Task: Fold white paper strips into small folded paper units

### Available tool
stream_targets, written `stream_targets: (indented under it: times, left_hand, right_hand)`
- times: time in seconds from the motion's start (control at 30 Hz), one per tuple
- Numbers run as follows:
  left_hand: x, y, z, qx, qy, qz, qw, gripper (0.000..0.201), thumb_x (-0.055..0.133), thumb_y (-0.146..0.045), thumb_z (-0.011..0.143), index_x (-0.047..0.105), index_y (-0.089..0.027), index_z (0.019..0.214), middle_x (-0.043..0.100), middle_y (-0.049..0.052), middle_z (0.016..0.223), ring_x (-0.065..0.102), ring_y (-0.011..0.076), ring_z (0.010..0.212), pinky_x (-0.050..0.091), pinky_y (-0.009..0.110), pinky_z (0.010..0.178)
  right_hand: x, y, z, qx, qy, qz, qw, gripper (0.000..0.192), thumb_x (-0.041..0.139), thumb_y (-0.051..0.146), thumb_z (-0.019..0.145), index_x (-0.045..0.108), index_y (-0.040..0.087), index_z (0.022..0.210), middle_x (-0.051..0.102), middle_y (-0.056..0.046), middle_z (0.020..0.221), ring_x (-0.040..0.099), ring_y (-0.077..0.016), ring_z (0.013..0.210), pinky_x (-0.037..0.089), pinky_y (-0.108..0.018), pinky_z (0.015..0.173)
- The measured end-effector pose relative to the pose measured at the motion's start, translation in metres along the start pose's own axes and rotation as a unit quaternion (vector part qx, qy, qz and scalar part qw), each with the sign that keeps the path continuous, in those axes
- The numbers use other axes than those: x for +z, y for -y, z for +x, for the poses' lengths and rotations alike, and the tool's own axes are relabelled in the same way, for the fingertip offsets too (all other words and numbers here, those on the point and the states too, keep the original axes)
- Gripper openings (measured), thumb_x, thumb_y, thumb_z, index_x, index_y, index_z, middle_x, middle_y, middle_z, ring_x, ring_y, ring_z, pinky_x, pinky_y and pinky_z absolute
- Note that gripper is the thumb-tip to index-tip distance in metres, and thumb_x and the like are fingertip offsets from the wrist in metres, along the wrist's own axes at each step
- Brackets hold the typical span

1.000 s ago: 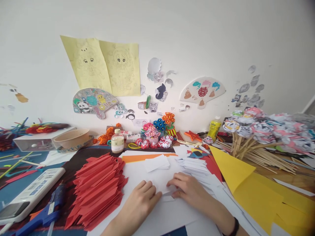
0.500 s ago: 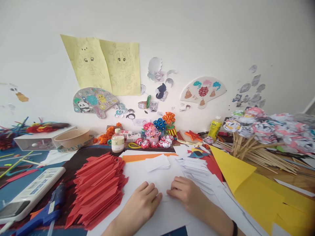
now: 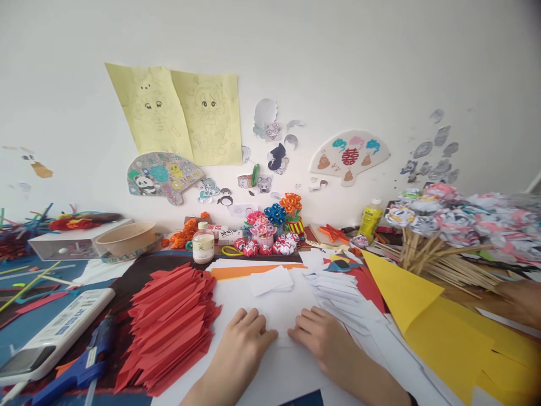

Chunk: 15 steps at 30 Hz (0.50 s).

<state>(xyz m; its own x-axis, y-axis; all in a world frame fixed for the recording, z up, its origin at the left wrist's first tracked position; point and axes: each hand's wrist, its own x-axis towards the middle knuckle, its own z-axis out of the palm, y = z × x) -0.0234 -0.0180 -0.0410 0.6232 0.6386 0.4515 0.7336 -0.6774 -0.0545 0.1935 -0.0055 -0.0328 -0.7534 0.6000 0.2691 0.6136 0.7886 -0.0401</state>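
Note:
My left hand (image 3: 243, 341) and my right hand (image 3: 321, 338) face each other low over white sheets of paper (image 3: 236, 293). On both, the fingers are curled and the thumbs point inward. They hold the two ends of a small piece of white paper (image 3: 283, 341), which lies between the thumbs and hardly stands out from the sheets below. Just beyond is a short stack of white paper slips (image 3: 271, 280). Folded white paper strips (image 3: 332, 288) lie to the right of my right hand. A thick pile of folded red paper strips (image 3: 173, 327) lies left of my left hand.
A blue glue gun (image 3: 91, 355) and a white power strip (image 3: 63, 330) lie at left. Yellow paper (image 3: 448, 332) covers the right side. Behind stand a bottle (image 3: 203, 245) and paper flowers on sticks (image 3: 439, 220). Another person's hand (image 3: 524, 299) shows at the right edge.
My right thumb has straightened inward along the paper, and my left fingers have shifted slightly. Another person's hand has come in at the right edge by the sticks.

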Motion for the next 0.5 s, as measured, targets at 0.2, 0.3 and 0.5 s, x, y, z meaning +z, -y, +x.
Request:
stream_targets:
  times: [0.2,0.3,0.5]
  left_hand:
    - [-0.003,-0.002,-0.002,-0.036,0.014,-0.023,0.999,0.018,0.052,-0.014,0.087,0.065,-0.027,0.089,0.055,0.001,0.068,0.046,0.0173,0.070,0.025,0.032,0.063]
    - [-0.013,-0.002,0.000,-0.031,0.031,-0.036,0.998,0.016,0.052,-0.017,0.087,0.066,-0.025,0.088,0.058,0.002,0.067,0.048,0.0173,0.070,0.027,0.033,0.065]
    - [-0.016,0.002,0.003,-0.111,0.023,-0.094,0.989,0.019,0.050,-0.018,0.088,0.067,-0.023,0.083,0.063,-0.001,0.064,0.053,0.0149,0.063,0.032,0.033,0.069]
  right_hand:
    - [-0.001,0.000,-0.001,0.027,-0.003,0.020,0.999,0.014,0.049,0.017,0.091,0.062,0.019,0.088,0.061,-0.003,0.082,0.047,-0.0180,0.077,0.027,-0.032,0.065]
    - [0.001,0.002,0.001,0.052,-0.016,0.033,0.998,0.013,0.053,0.025,0.091,0.064,0.021,0.087,0.061,-0.001,0.081,0.048,-0.0178,0.078,0.027,-0.031,0.065]
    - [0.008,0.007,0.009,0.149,-0.055,0.109,0.981,0.019,0.065,0.031,0.083,0.063,0.020,0.068,0.057,0.000,0.074,0.052,-0.0164,0.076,0.032,-0.029,0.066]
